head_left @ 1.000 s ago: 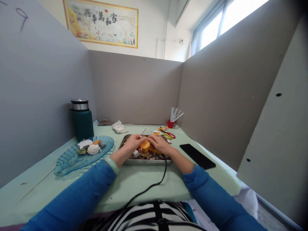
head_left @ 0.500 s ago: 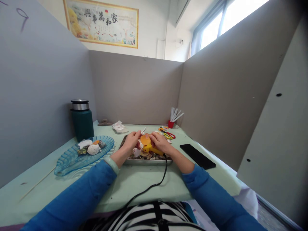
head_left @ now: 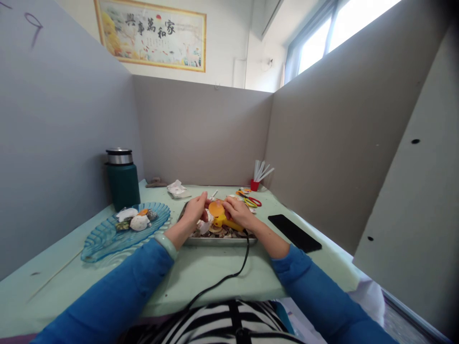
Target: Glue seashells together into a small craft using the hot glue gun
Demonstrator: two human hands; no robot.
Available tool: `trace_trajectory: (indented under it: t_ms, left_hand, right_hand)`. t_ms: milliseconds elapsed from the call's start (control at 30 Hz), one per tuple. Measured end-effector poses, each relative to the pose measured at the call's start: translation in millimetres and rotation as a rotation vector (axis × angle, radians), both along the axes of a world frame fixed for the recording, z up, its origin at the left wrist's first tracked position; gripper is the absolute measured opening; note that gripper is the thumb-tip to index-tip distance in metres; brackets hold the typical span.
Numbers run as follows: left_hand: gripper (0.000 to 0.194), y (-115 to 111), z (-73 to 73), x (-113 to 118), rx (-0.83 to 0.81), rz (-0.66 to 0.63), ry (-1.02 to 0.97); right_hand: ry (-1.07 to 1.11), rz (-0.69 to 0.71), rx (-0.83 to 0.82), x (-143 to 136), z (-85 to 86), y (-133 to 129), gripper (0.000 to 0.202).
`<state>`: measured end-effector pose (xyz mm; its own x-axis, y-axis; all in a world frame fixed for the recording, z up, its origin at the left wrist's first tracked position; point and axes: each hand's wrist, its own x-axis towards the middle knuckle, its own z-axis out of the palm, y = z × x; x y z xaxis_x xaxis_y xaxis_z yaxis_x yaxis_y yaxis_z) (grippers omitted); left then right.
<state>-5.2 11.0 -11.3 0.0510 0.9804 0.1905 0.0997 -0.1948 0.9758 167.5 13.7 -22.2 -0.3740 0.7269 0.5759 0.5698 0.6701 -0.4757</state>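
Note:
In the head view an orange scallop shell (head_left: 216, 209) is pinched in the fingers of my right hand (head_left: 236, 211), above a metal tray (head_left: 218, 242). My left hand (head_left: 195, 210) is just left of the shell, its fingers curled inward; what they hold, if anything, is hidden. Below the shell lies a yellow glue gun (head_left: 231, 224) on top of the tray's contents, its black cord (head_left: 229, 275) running down toward my lap. Loose shells (head_left: 215, 231), pale and brown, fill the tray around it.
At left, a blue scalloped plate (head_left: 103, 243) holds several shells, with a green thermos (head_left: 124, 184) behind it. A black phone (head_left: 294, 232) lies at right. Scissors (head_left: 253, 199), a red cup (head_left: 255, 185) of white sticks and crumpled paper (head_left: 177, 188) sit farther back. Grey partitions surround the table.
My left hand has shifted slightly left and up, a little away from the orange shell. My right hand and the glue gun look almost unmoved.

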Motion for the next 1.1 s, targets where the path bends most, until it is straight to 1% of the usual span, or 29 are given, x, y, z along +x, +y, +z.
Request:
trace_trajectory:
  t_ms: [100, 233, 367, 500, 567, 667, 867, 1100]
  left_hand:
    - [0.051, -8.1, 4.5, 3.2, -0.042, -0.127, 0.043]
    - [0.041, -11.0, 2.8, 4.2, 0.041, -0.209, 0.109]
    - [0.028, -5.9, -2.0, 1.7, 0.050, -0.202, 0.168]
    - [0.023, -6.0, -2.4, 1.5, 0.066, -0.214, 0.195]
    - [0.021, -8.4, -1.2, 2.6, 0.065, -0.196, 0.206]
    - [0.020, -12.0, 0.4, 4.2, 0.045, -0.215, 0.189]
    - [0.030, -13.7, 1.7, 4.5, 0.009, -0.292, 0.186]
    - [0.034, -13.8, 2.9, 4.2, 0.036, -0.282, 0.200]
  right_hand:
    - [-0.013, 0.012, -0.025, -0.4, -0.3, 0.5, 0.029]
    - [-0.025, 0.011, -0.012, -0.9, 0.4, -0.2, 0.030]
    - [-0.058, 0.034, -0.029, -1.1, 2.0, -3.1, 0.032]
    - [-0.084, 0.047, -0.061, -0.9, 1.7, -3.9, 0.032]
    - [-0.095, 0.049, -0.048, -0.9, 0.9, -3.2, 0.031]
    - [-0.111, 0.049, -0.020, -0.8, -0.3, -1.9, 0.031]
    - [-0.108, 0.048, -0.027, -0.6, 0.4, -2.3, 0.031]
    - [-0.102, 0.058, -0.043, -1.1, 3.3, -5.8, 0.032]
